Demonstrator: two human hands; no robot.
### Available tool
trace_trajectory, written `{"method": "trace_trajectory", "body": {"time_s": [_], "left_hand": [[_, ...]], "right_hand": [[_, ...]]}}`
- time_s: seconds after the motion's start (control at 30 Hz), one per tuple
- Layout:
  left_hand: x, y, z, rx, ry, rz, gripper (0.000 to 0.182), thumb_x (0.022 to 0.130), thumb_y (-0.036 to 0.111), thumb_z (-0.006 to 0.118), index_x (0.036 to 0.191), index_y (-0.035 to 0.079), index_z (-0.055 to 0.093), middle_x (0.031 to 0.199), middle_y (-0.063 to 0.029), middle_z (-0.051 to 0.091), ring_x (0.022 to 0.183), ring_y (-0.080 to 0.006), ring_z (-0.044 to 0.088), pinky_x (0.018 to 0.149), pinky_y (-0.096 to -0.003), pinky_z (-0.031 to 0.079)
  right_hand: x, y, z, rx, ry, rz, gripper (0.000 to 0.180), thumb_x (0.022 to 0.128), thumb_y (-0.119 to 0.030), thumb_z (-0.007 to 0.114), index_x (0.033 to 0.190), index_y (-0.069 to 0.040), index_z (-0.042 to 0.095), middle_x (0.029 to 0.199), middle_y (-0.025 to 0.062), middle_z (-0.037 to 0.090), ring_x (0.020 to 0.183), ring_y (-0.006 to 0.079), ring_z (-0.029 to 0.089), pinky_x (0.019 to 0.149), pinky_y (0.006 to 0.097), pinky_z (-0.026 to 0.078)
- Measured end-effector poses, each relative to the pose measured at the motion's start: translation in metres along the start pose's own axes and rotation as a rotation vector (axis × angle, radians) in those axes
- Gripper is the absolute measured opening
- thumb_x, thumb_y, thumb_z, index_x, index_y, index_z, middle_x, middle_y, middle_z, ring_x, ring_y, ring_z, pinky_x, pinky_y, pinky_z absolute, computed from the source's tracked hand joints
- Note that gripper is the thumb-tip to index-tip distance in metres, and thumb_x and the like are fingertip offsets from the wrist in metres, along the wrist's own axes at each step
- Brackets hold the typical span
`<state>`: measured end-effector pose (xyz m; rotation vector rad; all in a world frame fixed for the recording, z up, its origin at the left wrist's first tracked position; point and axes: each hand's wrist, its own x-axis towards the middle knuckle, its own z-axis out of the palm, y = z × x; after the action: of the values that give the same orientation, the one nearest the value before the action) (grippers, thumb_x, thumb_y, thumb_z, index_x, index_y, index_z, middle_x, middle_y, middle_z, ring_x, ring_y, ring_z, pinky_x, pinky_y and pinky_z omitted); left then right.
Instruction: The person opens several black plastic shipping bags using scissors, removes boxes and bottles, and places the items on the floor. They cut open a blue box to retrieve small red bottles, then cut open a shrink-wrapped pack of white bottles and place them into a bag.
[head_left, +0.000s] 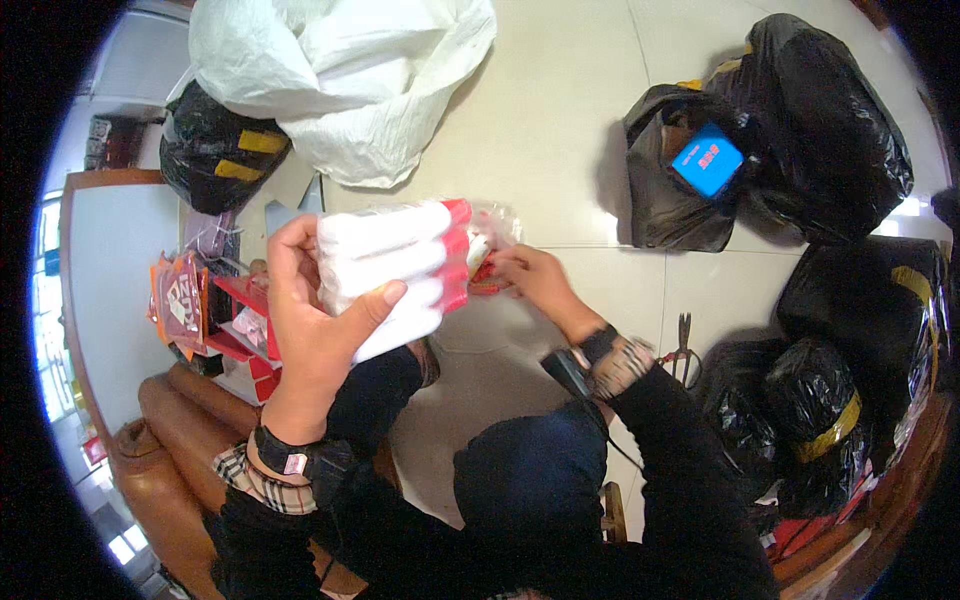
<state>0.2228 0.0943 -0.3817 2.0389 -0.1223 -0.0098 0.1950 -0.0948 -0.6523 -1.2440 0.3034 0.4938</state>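
Note:
My left hand (311, 307) holds up a pack of white cylinders (394, 262) with red ends, lying side by side in clear wrapping. The thumb presses on its near side and the fingers go behind it. To the right of the pack, my right hand (536, 277) has its fingers drawn together at a clear plastic packet (495, 221) with red and whitish contents. Blur hides whether those fingers grip the packet or only touch it. Part of the packet lies behind the white pack.
A large white woven sack (360, 82) stands ahead on the tiled floor. Black plastic bags (832, 127) with yellow tape lie along the right, near a blue box (709, 160) and scissors (682, 352). Red boxes (251, 375) and an orange-edged packet (178, 300) are at left.

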Motion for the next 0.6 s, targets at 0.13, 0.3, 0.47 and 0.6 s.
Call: {"method": "trace_trajectory", "body": {"time_s": [0.13, 0.3, 0.47, 0.6], "left_hand": [[0.009, -0.005, 0.024, -0.044, -0.063, -0.005, 0.072, 0.073, 0.013, 0.088, 0.128, 0.002, 0.044, 0.115, -0.0103, 0.055, 0.106, -0.0181, 0.056, 0.096, -0.0336, 0.047], [0.033, -0.004, 0.074, -0.148, -0.174, -0.086, 0.071, 0.075, 0.014, 0.087, 0.130, 0.001, 0.043, 0.117, -0.0113, 0.056, 0.109, -0.0186, 0.056, 0.096, -0.0337, 0.048], [0.075, 0.006, 0.153, -0.307, -0.261, -0.118, 0.069, 0.080, 0.015, 0.083, 0.132, -0.002, 0.040, 0.121, -0.0157, 0.056, 0.112, -0.0212, 0.059, 0.093, -0.0345, 0.053], [0.102, 0.015, 0.218, -0.450, -0.318, -0.209, 0.072, 0.081, 0.018, 0.083, 0.131, -0.007, 0.037, 0.118, -0.0189, 0.057, 0.107, -0.0225, 0.064, 0.089, -0.0345, 0.057]], "right_hand": [[-0.071, -0.087, -0.064, -0.439, 0.665, -0.648, 0.009, 0.096, -0.004, 0.064, 0.105, -0.006, 0.066, 0.095, 0.0011, 0.059, 0.082, 0.0091, 0.056, 0.074, 0.0243, 0.048], [-0.093, -0.138, -0.129, -0.609, 1.157, -0.680, 0.035, 0.089, -0.018, 0.075, 0.115, -0.002, 0.058, 0.108, 0.0117, 0.053, 0.100, 0.0248, 0.054, 0.089, 0.0360, 0.046], [-0.073, -0.141, -0.152, -0.539, 0.884, -0.681, 0.036, 0.086, -0.015, 0.076, 0.115, 0.001, 0.060, 0.106, 0.0157, 0.060, 0.101, 0.0304, 0.056, 0.094, 0.0384, 0.045], [-0.090, -0.125, -0.151, 0.079, 0.609, -0.618, 0.016, 0.090, -0.011, 0.070, 0.101, -0.003, 0.062, 0.104, 0.0071, 0.063, 0.098, 0.0194, 0.056, 0.094, 0.0319, 0.043]]}}
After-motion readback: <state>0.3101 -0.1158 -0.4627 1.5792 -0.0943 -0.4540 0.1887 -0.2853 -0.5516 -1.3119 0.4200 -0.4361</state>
